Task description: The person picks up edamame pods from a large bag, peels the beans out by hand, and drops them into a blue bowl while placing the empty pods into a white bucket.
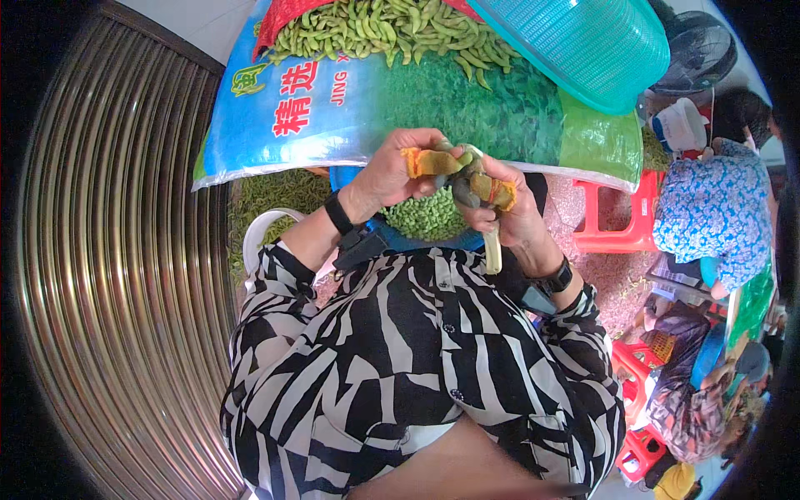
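Note:
My two hands meet in front of my chest, above a blue basin (475, 242) holding shelled green beans (423, 215). My left hand (402, 172) is closed, its fingertips pinching a green bean pod (467, 157). Against the pod, the fingers of my right hand (510, 208) are curled round a slim tool with a pale handle (492, 252); its working end is hidden by the fingers. Stained brown and orange coverings wrap a thumb or finger on each hand.
A printed plastic sack (275, 154) spreads ahead, with a heap of pods (392, 33) and a turquoise basket (583, 50) on it. A ribbed metal shutter (125, 250) stands left. Right are a red stool (617, 242), a fan (696, 50) and people sitting (712, 212).

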### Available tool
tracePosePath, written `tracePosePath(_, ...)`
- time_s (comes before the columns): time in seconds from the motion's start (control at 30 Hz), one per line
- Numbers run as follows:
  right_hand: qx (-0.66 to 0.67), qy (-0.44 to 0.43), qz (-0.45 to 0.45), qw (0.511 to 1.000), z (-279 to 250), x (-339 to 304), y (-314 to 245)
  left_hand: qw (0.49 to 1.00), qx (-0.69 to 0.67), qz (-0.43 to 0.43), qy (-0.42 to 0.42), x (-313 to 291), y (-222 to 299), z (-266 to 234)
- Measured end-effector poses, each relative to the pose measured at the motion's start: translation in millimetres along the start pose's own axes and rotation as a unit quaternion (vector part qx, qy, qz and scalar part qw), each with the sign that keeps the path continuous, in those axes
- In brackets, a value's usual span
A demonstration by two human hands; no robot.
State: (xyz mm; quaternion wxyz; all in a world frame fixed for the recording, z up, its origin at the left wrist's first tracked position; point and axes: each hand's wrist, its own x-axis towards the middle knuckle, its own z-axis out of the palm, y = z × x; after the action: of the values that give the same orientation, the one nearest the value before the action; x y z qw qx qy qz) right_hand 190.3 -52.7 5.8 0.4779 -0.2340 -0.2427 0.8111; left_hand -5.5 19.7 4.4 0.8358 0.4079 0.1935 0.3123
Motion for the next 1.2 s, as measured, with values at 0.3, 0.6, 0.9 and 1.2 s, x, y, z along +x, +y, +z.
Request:
tracePosePath(0.3, 0.114, 0.002, 0.056, 0.992, 0.7, 4.5, 1.2, 0.923, 0.36, 0.136, 0.017, -0.2, 8.9, 1.6)
tracePosePath(0.6, 0.127, 0.004, 0.056, 0.99, 1.7, 5.3, 7.6, 0.664, 0.642, 0.383, 0.03, -3.1, 5.2, 7.8)
tracePosePath(0.9, -0.026, 0.059, -0.03, 0.997, -6.5, 2.7, 15.2, 0.982, 0.135, 0.018, 0.131, -8.5, -9.8, 4.9)
tracePosePath(1.2, -0.463, 0.143, -0.275, 0.83, -13.1, 12.7, 14.4, 0.821, 0.526, 0.197, 0.1, -16.0, -10.0, 26.0)
